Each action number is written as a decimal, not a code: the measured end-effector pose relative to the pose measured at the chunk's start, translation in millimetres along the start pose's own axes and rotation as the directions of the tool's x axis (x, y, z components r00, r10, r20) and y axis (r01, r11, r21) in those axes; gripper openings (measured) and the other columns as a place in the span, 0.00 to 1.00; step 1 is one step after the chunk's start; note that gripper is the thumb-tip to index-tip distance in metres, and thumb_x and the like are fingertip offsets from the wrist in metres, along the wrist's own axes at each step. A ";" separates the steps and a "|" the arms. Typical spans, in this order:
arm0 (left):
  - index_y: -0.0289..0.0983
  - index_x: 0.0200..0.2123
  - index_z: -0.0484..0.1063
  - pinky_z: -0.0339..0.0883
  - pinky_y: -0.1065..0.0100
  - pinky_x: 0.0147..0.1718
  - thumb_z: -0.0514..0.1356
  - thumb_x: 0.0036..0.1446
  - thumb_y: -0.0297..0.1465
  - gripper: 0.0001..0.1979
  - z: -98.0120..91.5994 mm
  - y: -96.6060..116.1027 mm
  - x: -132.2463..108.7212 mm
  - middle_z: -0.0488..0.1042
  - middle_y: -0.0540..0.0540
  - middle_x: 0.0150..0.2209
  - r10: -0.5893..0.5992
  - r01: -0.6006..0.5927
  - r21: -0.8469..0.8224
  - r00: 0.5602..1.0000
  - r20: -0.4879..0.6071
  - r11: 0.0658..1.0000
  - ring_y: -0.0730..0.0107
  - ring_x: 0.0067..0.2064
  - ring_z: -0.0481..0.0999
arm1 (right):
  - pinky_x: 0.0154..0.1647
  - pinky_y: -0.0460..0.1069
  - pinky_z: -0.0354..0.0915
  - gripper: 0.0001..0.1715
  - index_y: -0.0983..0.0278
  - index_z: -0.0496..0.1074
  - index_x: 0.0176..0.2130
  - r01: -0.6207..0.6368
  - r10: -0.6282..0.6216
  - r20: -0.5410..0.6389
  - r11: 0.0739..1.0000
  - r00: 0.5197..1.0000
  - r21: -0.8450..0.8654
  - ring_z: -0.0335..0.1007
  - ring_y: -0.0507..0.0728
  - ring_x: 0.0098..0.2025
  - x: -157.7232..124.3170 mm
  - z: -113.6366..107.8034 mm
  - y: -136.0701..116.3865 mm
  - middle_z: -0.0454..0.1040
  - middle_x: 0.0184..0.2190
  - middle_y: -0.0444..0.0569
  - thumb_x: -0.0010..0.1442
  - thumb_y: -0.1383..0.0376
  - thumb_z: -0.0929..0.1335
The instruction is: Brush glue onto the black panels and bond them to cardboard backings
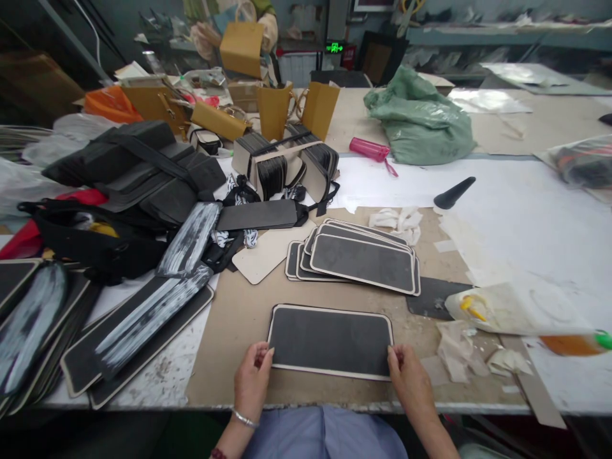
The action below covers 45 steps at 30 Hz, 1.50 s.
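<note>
A flat black panel with a cream border (331, 341) lies in front of me on brown board (229, 331). My left hand (255, 376) pinches its left end between thumb and fingers. At the right end, my right hand (410, 376) grips the edge the same way. Just beyond it sits a loose stack of similar bordered panels (363, 260). To the left, more panels (81, 363) lie overlapped, topped by a dark strip smeared with white (148, 319).
Bundled panels (272, 166), dark foam blocks (157, 159) and tan bags (275, 111) crowd the back left. A green sack (421, 121), pink bottle (369, 148) and black handle-shaped piece (454, 193) lie farther back. Crumpled tissue (461, 350) and a whitish container (511, 309) are right. Another person (205, 38) stands behind.
</note>
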<state>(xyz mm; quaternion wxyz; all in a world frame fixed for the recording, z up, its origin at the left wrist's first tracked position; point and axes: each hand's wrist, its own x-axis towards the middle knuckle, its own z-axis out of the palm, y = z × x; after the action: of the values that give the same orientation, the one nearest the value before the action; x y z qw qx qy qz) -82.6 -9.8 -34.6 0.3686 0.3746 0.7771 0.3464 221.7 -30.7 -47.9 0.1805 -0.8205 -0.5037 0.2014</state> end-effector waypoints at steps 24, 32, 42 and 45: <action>0.40 0.26 0.69 0.67 0.64 0.29 0.57 0.42 0.43 0.13 2.4 -9.2 2.9 0.72 0.49 0.22 0.067 -0.067 0.017 0.998 -0.016 0.998 0.65 0.26 0.72 | 0.24 0.52 0.58 0.15 0.58 0.57 0.26 -0.010 0.016 0.044 0.993 0.999 -0.122 0.67 0.61 0.24 4.2 2.0 3.5 0.69 0.20 0.49 0.53 0.51 0.55; 0.40 0.26 0.69 0.67 0.61 0.29 0.56 0.38 0.50 0.20 -0.7 -9.9 5.3 0.72 0.48 0.22 0.046 -0.047 0.089 0.999 0.020 0.995 0.62 0.25 0.72 | 0.26 0.50 0.56 0.14 0.59 0.56 0.26 0.014 -0.018 -0.032 0.990 0.999 -0.137 0.65 0.56 0.25 -1.5 4.8 -3.4 0.66 0.22 0.47 0.57 0.55 0.53; 0.40 0.25 0.68 0.66 0.63 0.28 0.57 0.36 0.50 0.19 -0.1 -2.0 2.6 0.70 0.50 0.20 0.031 -0.031 0.059 1.000 0.003 0.998 0.64 0.24 0.71 | 0.26 0.49 0.54 0.12 0.60 0.58 0.28 0.003 -0.006 -0.029 0.995 1.000 -0.103 0.64 0.55 0.25 -3.5 4.9 -1.6 0.66 0.22 0.45 0.56 0.57 0.55; 0.40 0.25 0.67 0.66 0.64 0.27 0.57 0.37 0.49 0.19 0.7 -0.6 1.4 0.69 0.51 0.20 0.024 -0.025 0.040 1.000 0.007 0.999 0.66 0.23 0.69 | 0.27 0.49 0.54 0.11 0.60 0.57 0.28 -0.006 0.004 -0.019 0.996 1.000 -0.093 0.64 0.56 0.25 -2.5 4.7 -1.7 0.66 0.22 0.46 0.56 0.56 0.55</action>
<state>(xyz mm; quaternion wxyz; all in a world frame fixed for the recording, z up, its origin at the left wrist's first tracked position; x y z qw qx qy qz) -82.8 -8.7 -35.9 0.3594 0.3925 0.7780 0.3340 217.0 -31.7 -50.6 0.1464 -0.8310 -0.5089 0.1705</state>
